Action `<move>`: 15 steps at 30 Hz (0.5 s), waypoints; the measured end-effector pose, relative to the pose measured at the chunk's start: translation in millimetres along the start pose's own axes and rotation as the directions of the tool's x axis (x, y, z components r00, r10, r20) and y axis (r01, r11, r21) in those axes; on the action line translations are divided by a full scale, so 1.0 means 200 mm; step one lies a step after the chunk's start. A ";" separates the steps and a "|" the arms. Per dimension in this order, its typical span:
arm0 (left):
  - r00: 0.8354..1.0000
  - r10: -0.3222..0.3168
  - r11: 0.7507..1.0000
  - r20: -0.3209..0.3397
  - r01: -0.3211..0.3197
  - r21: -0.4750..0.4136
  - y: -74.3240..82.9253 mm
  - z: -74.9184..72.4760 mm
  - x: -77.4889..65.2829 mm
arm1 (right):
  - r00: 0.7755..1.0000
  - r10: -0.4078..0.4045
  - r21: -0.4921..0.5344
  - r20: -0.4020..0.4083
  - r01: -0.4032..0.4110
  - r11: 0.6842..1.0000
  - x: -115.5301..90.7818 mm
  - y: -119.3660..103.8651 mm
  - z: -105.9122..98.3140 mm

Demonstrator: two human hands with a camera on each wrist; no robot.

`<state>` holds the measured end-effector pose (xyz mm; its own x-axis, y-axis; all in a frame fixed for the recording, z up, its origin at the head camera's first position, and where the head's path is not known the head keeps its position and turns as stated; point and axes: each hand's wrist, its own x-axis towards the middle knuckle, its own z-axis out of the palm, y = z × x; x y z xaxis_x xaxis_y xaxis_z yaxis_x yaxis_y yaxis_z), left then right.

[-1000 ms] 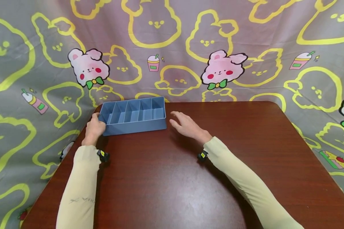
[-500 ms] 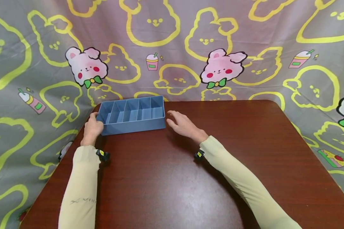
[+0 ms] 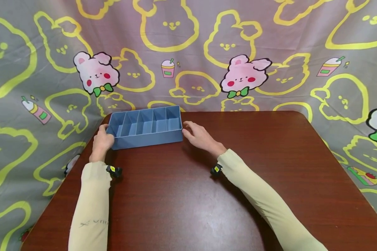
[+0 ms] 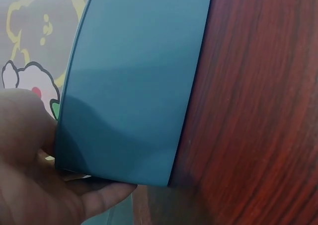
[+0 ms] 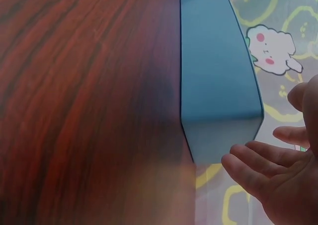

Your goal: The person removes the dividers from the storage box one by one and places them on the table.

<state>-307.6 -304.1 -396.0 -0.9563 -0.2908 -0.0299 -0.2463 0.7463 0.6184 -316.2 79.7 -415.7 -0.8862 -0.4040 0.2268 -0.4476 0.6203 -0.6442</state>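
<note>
A blue divided box (image 3: 147, 138) with several compartments in a row sits at the table's back left. My left hand (image 3: 102, 141) grips its left end. In the left wrist view, that hand's fingers (image 4: 107, 197) lie along the end wall and its thumb is up at the rim, partly hidden. At the other end, my right hand (image 3: 201, 137) has its fingertips right at the box's right wall. The right wrist view has those fingers (image 5: 248, 168) loosely spread beside the end wall, with the thumb apart from the rim.
The brown wooden table (image 3: 188, 195) runs forward and right of the box. A grey curtain (image 3: 194, 42) with yellow cartoon outlines hangs behind the table and along both sides. A small black camera (image 3: 114, 170) is strapped at each wrist.
My right hand has moved left, from a gap beside the box up to its right end. The left hand stays at the left end, and the box has hardly shifted.
</note>
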 end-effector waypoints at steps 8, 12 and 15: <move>1.000 0.003 1.000 0.000 -0.003 -0.029 -0.02 0.00 -0.01 | 1.000 -0.016 0.007 -0.026 0.016 1.000 0.02 -0.01 0.02; 1.000 0.007 0.999 -0.003 -0.007 -0.044 -0.02 0.01 -0.02 | 1.000 -0.015 0.003 -0.026 0.015 1.000 0.04 -0.01 0.02; 1.000 0.003 0.999 -0.006 -0.003 -0.054 -0.02 0.01 -0.03 | 1.000 -0.008 0.003 -0.029 0.008 1.000 0.06 0.00 0.03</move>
<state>-301.9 -304.8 -400.2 -0.9559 -0.2926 -0.0234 -0.2347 0.7139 0.6597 -325.4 70.8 -416.5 -0.8855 -0.3897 0.2531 -0.4547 0.6146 -0.6446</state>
